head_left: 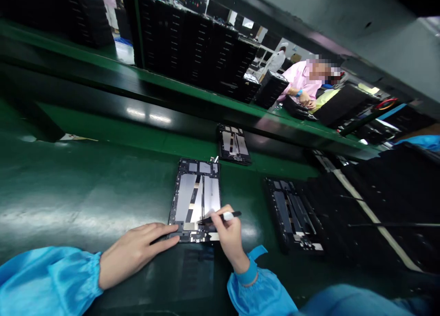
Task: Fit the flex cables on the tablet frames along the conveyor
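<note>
On the glossy green bench (85, 183), the right hand (228, 233) grips a slim black pointed tool (206, 220) over an opened black-and-silver tablet (184, 194); the left hand (135, 248) lies open, fingers on its near-left corner. Fine work at the near end seems in hand, next calling for steadiness. Tip contact is unclear; dark panels (402, 197) at right blur together.

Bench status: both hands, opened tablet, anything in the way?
Left hand on opened tablet, near-left corner. Right hand gripping black tweezers, tips at tablet's lower end. Only hands and tweezers overlap it.
</note>
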Available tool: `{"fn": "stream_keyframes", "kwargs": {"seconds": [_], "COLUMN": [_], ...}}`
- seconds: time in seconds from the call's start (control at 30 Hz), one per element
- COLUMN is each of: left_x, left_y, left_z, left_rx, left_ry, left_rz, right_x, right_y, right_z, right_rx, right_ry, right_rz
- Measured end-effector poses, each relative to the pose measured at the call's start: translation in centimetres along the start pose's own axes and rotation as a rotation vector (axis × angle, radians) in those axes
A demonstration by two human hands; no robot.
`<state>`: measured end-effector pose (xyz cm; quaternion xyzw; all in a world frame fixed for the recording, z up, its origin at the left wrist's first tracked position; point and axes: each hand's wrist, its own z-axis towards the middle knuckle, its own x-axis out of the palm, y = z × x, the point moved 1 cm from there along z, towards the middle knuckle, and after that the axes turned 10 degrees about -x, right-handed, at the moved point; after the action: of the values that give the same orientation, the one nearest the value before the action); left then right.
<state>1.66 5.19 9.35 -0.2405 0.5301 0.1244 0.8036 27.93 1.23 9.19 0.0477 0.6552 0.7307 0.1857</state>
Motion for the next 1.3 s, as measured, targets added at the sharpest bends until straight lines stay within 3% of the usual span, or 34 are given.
{"fn": "stream_keyframes", "kwargs": {"seconds": [0.1, 0.23, 0.37, 0.47, 0.57, 0.7, 0.83, 1.0, 1.17, 1.3], "left_x": [0.1, 1.2, 2.1, 1.8, 0.6, -1.0, -1.1, 0.0, 0.4, 0.6], "left_y": [0.6, 0.1, 1.3, 5.5, 11.5, 18.6, 22.2, 23.6, 23.1, 21.9], "left_z": [-0.3, 1.6, 4.5, 6.9, 9.6, 13.1, 14.4, 13.6, 13.3, 14.5], "left_rx": [0.001, 0.030, -0.038, -0.190, -0.355, -0.522, -0.658, -0.712, -0.642, -0.525], "left_ry": [-0.055, -0.128, -0.006, 0.022, -0.012, -0.123, -0.193, -0.241, -0.277, -0.211], "left_rz": [-0.038, -0.015, 0.159, 0.242, 0.339, 0.426, 0.482, 0.511, 0.477, 0.439], "right_x": [-0.2, 1.7, 4.8, 5.9, 5.2, 1.7, -2.5, -4.7, -4.2, -3.5], "right_y": [-1.1, -1.7, -1.9, -2.7, -3.9, -5.3, -6.8, -8.0, -7.7, -7.3], "right_z": [0.6, 2.7, 6.2, 9.1, 11.7, 14.3, 16.1, 17.3, 18.3, 19.3], "right_rx": [-0.027, 0.030, -0.049, -0.124, -0.171, -0.191, -0.189, -0.190, -0.172, -0.135], "right_ry": [-0.272, -0.229, -0.188, -0.283, -0.345, -0.435, -0.572, -0.608, -0.593, -0.594], "right_rz": [0.061, 0.310, 0.333, 0.294, 0.241, 0.172, 0.091, -0.060, -0.256, -0.376]}}
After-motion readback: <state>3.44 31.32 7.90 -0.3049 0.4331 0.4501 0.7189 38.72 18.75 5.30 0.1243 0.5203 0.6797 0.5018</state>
